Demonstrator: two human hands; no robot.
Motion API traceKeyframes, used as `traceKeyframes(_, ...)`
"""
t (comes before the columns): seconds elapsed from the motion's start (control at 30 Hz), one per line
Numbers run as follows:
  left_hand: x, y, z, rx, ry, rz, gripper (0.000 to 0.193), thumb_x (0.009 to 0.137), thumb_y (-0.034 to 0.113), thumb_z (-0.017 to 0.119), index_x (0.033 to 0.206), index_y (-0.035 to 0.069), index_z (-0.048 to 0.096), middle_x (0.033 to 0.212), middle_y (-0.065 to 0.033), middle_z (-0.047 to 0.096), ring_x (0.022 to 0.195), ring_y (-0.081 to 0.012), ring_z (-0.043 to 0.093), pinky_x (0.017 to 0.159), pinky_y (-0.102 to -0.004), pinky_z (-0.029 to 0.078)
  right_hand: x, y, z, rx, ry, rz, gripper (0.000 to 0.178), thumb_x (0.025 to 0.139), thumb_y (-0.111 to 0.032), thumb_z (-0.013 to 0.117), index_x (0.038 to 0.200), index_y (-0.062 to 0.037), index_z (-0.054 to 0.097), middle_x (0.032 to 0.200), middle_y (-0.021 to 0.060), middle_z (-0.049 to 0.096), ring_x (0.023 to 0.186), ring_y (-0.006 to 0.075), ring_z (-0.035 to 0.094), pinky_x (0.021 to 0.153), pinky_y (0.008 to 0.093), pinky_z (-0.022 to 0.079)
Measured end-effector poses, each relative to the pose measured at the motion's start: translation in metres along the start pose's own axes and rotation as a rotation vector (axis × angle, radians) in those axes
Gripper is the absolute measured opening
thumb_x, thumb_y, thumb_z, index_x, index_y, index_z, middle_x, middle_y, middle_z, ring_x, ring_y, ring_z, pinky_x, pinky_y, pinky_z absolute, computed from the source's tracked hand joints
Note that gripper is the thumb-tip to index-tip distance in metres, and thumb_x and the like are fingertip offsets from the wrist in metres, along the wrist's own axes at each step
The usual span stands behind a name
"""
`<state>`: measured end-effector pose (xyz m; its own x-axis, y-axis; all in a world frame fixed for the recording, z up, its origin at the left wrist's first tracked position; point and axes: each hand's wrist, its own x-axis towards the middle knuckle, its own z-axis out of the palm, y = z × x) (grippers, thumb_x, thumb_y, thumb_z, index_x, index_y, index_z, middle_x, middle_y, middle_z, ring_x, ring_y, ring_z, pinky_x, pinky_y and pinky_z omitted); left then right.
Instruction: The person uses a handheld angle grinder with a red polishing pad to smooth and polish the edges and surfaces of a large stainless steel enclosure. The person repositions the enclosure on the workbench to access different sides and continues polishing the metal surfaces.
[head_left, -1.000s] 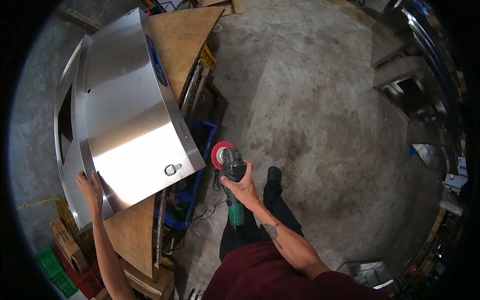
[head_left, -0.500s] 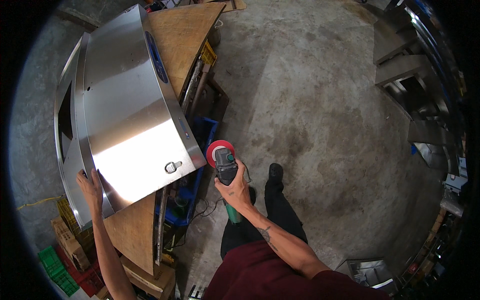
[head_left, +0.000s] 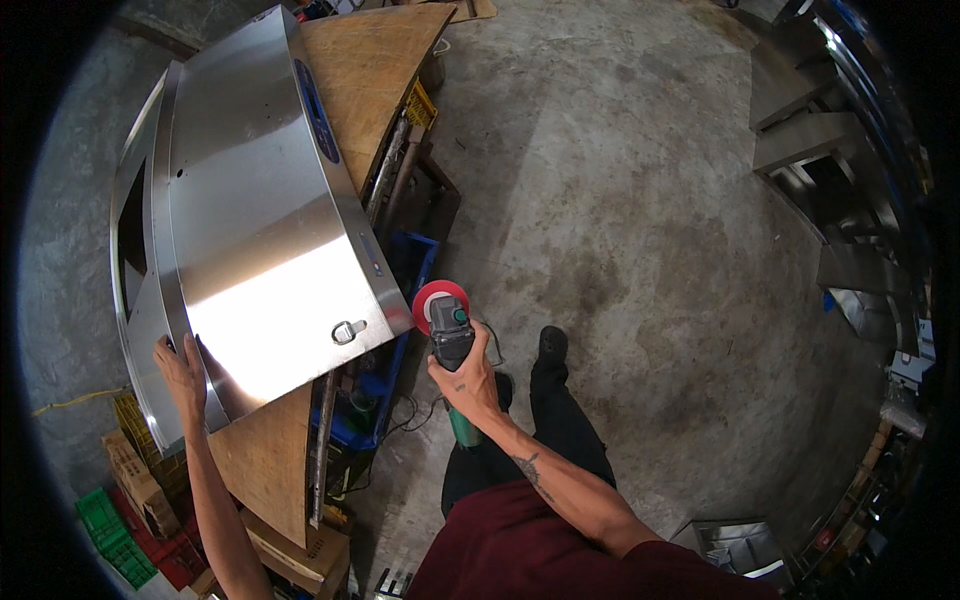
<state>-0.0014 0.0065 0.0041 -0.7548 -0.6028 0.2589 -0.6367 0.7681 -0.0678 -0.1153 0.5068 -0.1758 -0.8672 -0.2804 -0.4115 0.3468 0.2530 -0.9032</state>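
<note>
A large box-like stainless steel housing [head_left: 260,230] lies on the wooden worktop at my left. My left hand [head_left: 182,375] grips the raised lip along its left part, near the bottom corner; part of the fingers is hidden. My right hand [head_left: 466,378] is wrapped round the body of an angle grinder [head_left: 452,345]. A red disc [head_left: 432,288] is fitted at the tool's head, next to the housing's lower right corner. Whether disc and corner touch, I cannot tell. The grinder's green rear end [head_left: 465,430] shows below my wrist. A loose metal ring tab [head_left: 346,331] sits on the housing's bright face.
The wooden worktop [head_left: 375,60] runs under the housing. Beneath it stand a blue bin [head_left: 410,255] and a dark cable [head_left: 405,425]. Green crates [head_left: 115,540] and cardboard boxes [head_left: 138,482] stand lower left. Steel parts [head_left: 810,140] line the right side of the concrete floor [head_left: 640,250].
The view has shifted very slightly. Both hands, the grinder and the housing keep nearly the same places.
</note>
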Motion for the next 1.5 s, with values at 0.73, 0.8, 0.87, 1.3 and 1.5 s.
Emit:
traceKeyframes(0.73, 0.002, 0.006, 0.001, -0.015, -0.012, -0.034, 0.062, 0.118, 0.043, 0.057, 0.150, -0.010, 0.047, 0.143, -0.0336, 0.053, 0.128, -0.0491, 0.061, 0.109, -0.0571, 0.052, -0.023, -0.034, -0.008, 0.002, -0.005, -0.133, 0.097, 0.095, -0.023, 0.085, 0.166, -0.0037, 0.020, 0.134, 0.0356, 0.060, 0.115, 0.0509, 0.074, 0.091, 0.0566, 0.066)
traceKeyframes(0.8, 0.002, 0.007, 0.000, -0.012, -0.018, -0.042, 0.062, 0.118, 0.043, 0.057, 0.150, -0.010, 0.047, 0.143, -0.0336, 0.053, 0.129, -0.0490, 0.061, 0.109, -0.0571, 0.052, -0.027, -0.042, -0.010, 0.015, -0.017, -0.118, 0.097, 0.095, -0.023, 0.085, 0.165, -0.0032, 0.021, 0.134, 0.0353, 0.059, 0.115, 0.0505, 0.074, 0.090, 0.0556, 0.066)
traceKeyframes(0.87, 0.001, 0.003, -0.001, -0.009, -0.019, -0.036, 0.062, 0.118, 0.043, 0.056, 0.150, -0.010, 0.047, 0.144, -0.0335, 0.053, 0.130, -0.0488, 0.061, 0.109, -0.0572, 0.052, -0.029, -0.047, -0.010, 0.013, -0.017, -0.130, 0.097, 0.095, -0.023, 0.084, 0.165, -0.0030, 0.021, 0.135, 0.0350, 0.058, 0.115, 0.0501, 0.074, 0.090, 0.0546, 0.066)
traceKeyframes(1.3, 0.001, 0.005, -0.002, -0.015, -0.028, -0.020, 0.067, 0.118, 0.046, 0.055, 0.151, -0.011, 0.047, 0.147, -0.0350, 0.052, 0.133, -0.0503, 0.060, 0.112, -0.0577, 0.051, -0.037, -0.051, -0.007, 0.036, -0.008, -0.159, 0.097, 0.097, -0.022, 0.084, 0.166, -0.0036, 0.017, 0.135, 0.0355, 0.058, 0.111, 0.0482, 0.076, 0.086, 0.0526, 0.068)
traceKeyframes(1.5, 0.002, 0.009, -0.003, -0.019, -0.038, -0.038, 0.068, 0.118, 0.047, 0.056, 0.151, -0.012, 0.046, 0.146, -0.0351, 0.052, 0.132, -0.0503, 0.060, 0.111, -0.0579, 0.052, -0.029, -0.040, -0.005, 0.018, -0.005, -0.122, 0.096, 0.097, -0.022, 0.083, 0.165, -0.0040, 0.018, 0.134, 0.0347, 0.060, 0.110, 0.0469, 0.077, 0.088, 0.0520, 0.067)
